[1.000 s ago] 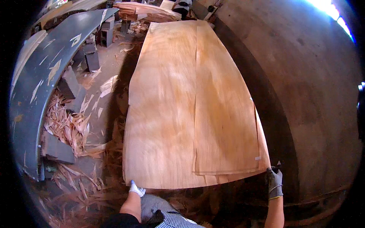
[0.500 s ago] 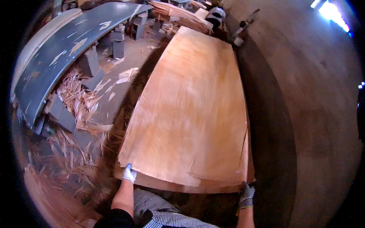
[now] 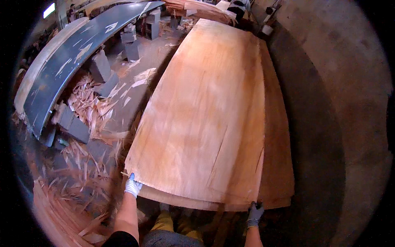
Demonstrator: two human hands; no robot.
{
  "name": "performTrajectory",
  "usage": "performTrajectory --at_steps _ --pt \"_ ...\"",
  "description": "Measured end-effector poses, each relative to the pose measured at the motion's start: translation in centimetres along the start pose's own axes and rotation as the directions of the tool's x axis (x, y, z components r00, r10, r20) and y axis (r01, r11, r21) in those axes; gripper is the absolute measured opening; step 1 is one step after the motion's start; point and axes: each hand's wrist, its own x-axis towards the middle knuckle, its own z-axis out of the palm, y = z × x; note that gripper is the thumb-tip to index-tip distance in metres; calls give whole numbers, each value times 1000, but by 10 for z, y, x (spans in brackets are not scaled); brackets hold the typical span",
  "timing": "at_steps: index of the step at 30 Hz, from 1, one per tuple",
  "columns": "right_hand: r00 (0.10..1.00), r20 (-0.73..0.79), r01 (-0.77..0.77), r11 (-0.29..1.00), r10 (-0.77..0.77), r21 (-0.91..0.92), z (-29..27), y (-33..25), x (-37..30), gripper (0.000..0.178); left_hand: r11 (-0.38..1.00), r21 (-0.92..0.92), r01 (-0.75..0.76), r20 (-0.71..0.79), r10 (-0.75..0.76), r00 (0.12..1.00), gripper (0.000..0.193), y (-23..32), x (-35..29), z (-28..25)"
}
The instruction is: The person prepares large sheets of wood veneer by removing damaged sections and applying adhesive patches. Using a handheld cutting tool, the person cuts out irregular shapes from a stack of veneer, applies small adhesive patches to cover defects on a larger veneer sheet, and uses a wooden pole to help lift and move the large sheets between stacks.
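Observation:
A large sheet of thin wood veneer [image 3: 197, 111] stretches away from me, lying over other sheets [image 3: 277, 136] whose edges show along the right and near sides. My left hand [image 3: 133, 187], in a white and blue glove, grips the sheet's near left corner, thumb on top. At the near right corner my right hand [image 3: 255, 213], in a dark grey glove, is closed on the sheet's edge. Its fingers underneath are hidden. A crack [image 3: 220, 152] runs along the grain in the sheet's near right part.
To the left a long dark panel [image 3: 70, 66] rests on grey blocks [image 3: 100, 66]. Torn veneer scraps [image 3: 88, 103] litter the floor beneath and beside it. More veneer [image 3: 201, 10] is piled at the far end. Bare concrete floor [image 3: 325, 61] lies on the right.
The sheet's right edge has shifted left, uncovering a strip of the sheet below. My right hand has moved left with it; my left hand keeps its grip on the corner.

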Motion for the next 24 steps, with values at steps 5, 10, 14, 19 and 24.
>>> performTrajectory --at_steps 5,10,14,19,24 --pt "998 -55 -24 998 27 62 -23 25 -18 26 997 77 -18 -170 31 985 53 -8 -15 -35" --pt "990 -142 -2 995 -11 -95 -20 12 11 26 986 167 15 -253 28 967 53 3 -2 -9" --pt "993 -33 111 991 -113 -71 -14 25 63 27 988 151 -34 -145 57 988 56 3 30 5" --pt "990 -135 38 999 -43 -35 -19 59 65 25 992 113 -60 -186 81 979 58 -17 29 -9" --pt "997 14 77 997 -77 -22 -9 38 69 24 993 99 -61 -149 76 986 55 2 53 -37"
